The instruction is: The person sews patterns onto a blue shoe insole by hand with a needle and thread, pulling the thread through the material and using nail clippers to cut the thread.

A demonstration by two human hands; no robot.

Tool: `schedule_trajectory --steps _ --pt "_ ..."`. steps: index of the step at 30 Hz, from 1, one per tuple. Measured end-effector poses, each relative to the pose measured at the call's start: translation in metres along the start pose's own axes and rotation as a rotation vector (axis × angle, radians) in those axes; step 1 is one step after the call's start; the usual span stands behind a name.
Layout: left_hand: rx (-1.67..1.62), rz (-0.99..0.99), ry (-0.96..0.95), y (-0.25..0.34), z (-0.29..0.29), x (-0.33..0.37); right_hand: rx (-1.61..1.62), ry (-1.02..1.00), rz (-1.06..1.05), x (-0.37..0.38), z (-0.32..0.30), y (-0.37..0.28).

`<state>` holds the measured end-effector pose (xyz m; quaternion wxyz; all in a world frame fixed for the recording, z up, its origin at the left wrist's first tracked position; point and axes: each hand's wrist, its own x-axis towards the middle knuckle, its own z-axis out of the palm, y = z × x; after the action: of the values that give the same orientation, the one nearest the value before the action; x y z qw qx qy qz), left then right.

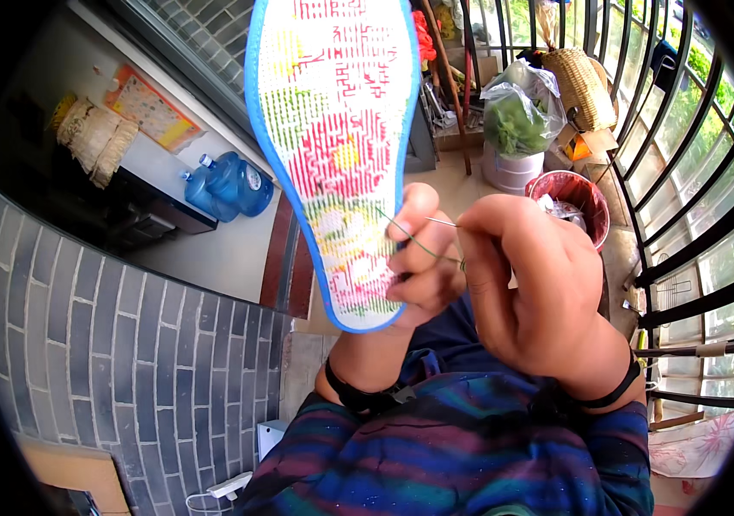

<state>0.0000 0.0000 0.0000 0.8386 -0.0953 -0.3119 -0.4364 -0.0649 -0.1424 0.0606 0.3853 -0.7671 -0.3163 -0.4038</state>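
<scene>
An embroidered shoe insole (341,146) with blue edging and red, yellow and green stitching stands upright in front of me. My left hand (425,258) grips its lower right edge, fingers curled over the near face. Just to the right, my right hand (535,275) pinches a thin needle (442,222) between thumb and forefinger, its tip pointing left toward the insole. A green thread (410,238) runs from the insole's lower middle across my left fingers to the right hand. The palm side of the left hand is hidden behind the insole.
Blue water jugs (229,185) lie beyond a doorway at left, past a grey brick wall (143,344). At the back right stand a bucket with a bag of greens (517,120), a lined bin (586,202) and a woven basket (580,86). Black railings (694,305) run along the right.
</scene>
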Motion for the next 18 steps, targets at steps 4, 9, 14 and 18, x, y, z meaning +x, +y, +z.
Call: schedule_trajectory --steps 4,9,14,18 --pt "-0.128 0.007 0.082 -0.009 0.002 -0.009 -0.027 0.018 -0.111 0.000 0.005 -0.001" --pt "-0.010 -0.071 0.019 -0.004 -0.002 -0.005 -0.068 -0.030 -0.150 -0.003 0.008 0.003" --pt "0.034 -0.071 -0.002 -0.003 -0.006 -0.005 -0.071 -0.047 -0.151 -0.002 0.007 0.003" --pt "0.063 -0.050 0.017 -0.006 -0.001 -0.002 -0.081 -0.061 -0.147 -0.003 0.006 0.004"
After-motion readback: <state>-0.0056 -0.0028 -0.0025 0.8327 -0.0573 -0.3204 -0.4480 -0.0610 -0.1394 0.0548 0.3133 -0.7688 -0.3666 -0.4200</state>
